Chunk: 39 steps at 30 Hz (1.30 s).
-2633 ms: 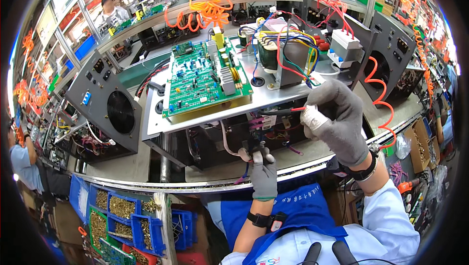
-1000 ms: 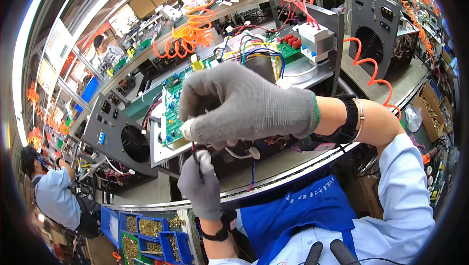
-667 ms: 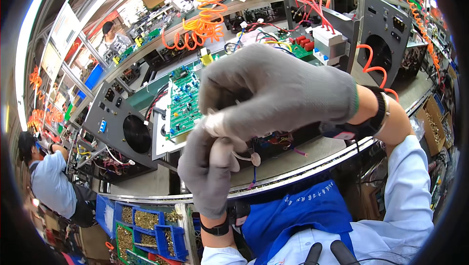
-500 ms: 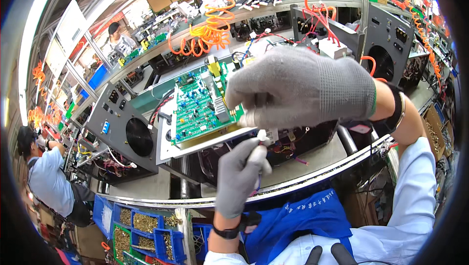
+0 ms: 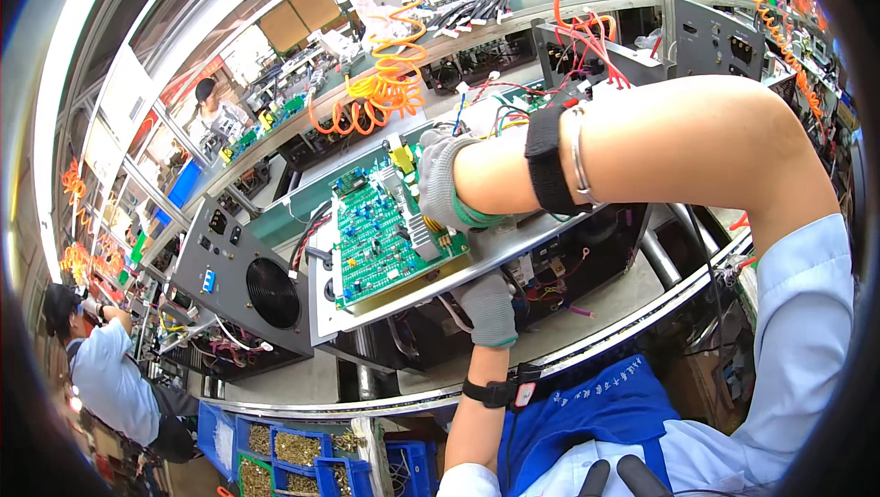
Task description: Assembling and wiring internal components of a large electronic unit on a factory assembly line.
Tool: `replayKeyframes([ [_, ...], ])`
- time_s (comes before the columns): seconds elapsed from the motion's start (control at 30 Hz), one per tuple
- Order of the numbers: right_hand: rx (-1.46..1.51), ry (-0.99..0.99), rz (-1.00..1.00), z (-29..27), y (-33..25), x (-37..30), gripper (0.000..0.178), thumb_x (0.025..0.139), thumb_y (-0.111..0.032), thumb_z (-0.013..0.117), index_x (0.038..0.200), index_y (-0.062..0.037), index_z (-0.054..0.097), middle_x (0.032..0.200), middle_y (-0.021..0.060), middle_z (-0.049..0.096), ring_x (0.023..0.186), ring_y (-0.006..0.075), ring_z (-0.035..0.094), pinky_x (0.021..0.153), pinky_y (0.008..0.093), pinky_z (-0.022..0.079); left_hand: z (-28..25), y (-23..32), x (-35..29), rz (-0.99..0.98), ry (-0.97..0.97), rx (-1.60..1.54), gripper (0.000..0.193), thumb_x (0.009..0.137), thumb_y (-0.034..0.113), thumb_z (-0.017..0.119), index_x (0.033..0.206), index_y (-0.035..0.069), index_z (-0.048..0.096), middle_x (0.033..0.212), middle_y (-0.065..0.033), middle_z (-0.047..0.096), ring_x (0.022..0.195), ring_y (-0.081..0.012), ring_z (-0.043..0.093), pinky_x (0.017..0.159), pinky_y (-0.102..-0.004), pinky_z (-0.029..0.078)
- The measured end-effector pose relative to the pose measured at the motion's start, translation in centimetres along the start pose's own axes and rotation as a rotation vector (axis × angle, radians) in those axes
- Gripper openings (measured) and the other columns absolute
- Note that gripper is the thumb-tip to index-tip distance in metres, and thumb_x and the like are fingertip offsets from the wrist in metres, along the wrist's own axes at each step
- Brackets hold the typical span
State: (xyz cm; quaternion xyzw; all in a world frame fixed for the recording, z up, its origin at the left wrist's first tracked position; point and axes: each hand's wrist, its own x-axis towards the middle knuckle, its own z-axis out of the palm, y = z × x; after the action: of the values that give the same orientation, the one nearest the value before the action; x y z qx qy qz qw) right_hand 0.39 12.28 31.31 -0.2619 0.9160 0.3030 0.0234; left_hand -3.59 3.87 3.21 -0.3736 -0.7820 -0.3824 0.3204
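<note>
A green circuit board (image 5: 376, 245) with upright parts and silver heat sinks lies on a metal plate (image 5: 323, 314) on top of a dark open-sided unit. My right hand (image 5: 442, 178), in a grey glove, reaches over the plate to the board's right edge. Its fingers are bent away and hidden behind the glove. Below the plate's front edge, my left hand (image 5: 489, 310), also gloved in grey, reaches into the unit's open side, where loose wires (image 5: 550, 286) show. The plate and the unit hide its fingertips. What either hand holds cannot be seen.
To the left stands another dark unit (image 5: 243, 263) with a round fan grille. Orange coiled hoses (image 5: 390, 84) hang overhead. Blue bins (image 5: 298, 449) of small metal parts sit below the bench edge. A co-worker (image 5: 115, 373) in light blue stands at far left.
My hands were together before the plate, with a white connector at the left fingertips. The right has gone farther over the board's edge; the left has moved under the plate's front edge.
</note>
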Motion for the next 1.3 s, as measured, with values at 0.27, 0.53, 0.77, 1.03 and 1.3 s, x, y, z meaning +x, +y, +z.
replayKeyframes([
  [0.27, -0.183, -0.058, 0.111, 3.0, 1.2, 3.1, 0.02, 0.068, -0.022, 0.068, 0.083, -0.0088, 0.072, 0.077, 0.0073, 0.068, 0.076, 0.0235, 0.065, 0.08, 0.0396, 0.04, 0.1, 4.4, 1.9, -0.291, 0.169, -0.191, 0.023, 0.083, 0.015, 0.065, 0.101, 0.0, 0.062, 0.097, -0.0129, 0.066, 0.094, -0.0319, 0.061, 0.087, -0.0416, 0.045],
  [0.53, -0.11, -0.086, 0.082, 2.0, 1.2, 2.5, 0.017, 0.07, -0.02, 0.067, 0.083, -0.0112, 0.072, 0.078, 0.0049, 0.069, 0.078, 0.0228, 0.066, 0.081, 0.0399, 0.041, 0.6, 3.1, 1.8, -0.076, 0.134, 0.307, 0.031, 0.081, 0.015, 0.066, 0.108, -0.001, 0.059, 0.107, -0.0131, 0.063, 0.104, -0.0323, 0.055, 0.094, -0.0444, 0.04],
  [0.77, -0.031, -0.072, 0.111, 0.5, 1.5, 0.6, 0.023, 0.073, -0.021, 0.066, 0.09, -0.0066, 0.072, 0.084, 0.0101, 0.07, 0.082, 0.0272, 0.067, 0.076, 0.0422, 0.048, -0.4, 4.5, 2.1, -0.452, 0.108, -0.448, 0.029, 0.083, 0.012, 0.064, 0.108, -0.001, 0.058, 0.106, -0.0145, 0.062, 0.103, -0.0306, 0.056, 0.093, -0.039, 0.041],
  [1.03, -0.078, -0.181, 0.039, -0.4, 0.2, 0.4, 0.033, 0.074, -0.032, 0.068, 0.098, -0.0093, 0.072, 0.093, 0.0097, 0.071, 0.087, 0.0278, 0.068, 0.076, 0.0423, 0.051, -0.4, 3.3, 1.1, 0.021, -0.003, 0.543, 0.03, 0.079, 0.005, 0.063, 0.107, -0.003, 0.058, 0.107, -0.0153, 0.063, 0.102, -0.0319, 0.058, 0.095, -0.0375, 0.042],
  [1.3, -0.083, -0.198, 0.073, -0.2, 0.5, 0.8, 0.033, 0.074, -0.029, 0.068, 0.1, -0.0072, 0.071, 0.096, 0.0112, 0.07, 0.09, 0.0291, 0.067, 0.077, 0.0413, 0.052, 1.9, -0.4, 0.0, 0.264, -0.248, 1.061, 0.03, 0.091, 0.016, 0.054, 0.118, 0.002, 0.051, 0.114, -0.0085, 0.059, 0.102, -0.0193, 0.057, 0.089, -0.0349, 0.048],
])
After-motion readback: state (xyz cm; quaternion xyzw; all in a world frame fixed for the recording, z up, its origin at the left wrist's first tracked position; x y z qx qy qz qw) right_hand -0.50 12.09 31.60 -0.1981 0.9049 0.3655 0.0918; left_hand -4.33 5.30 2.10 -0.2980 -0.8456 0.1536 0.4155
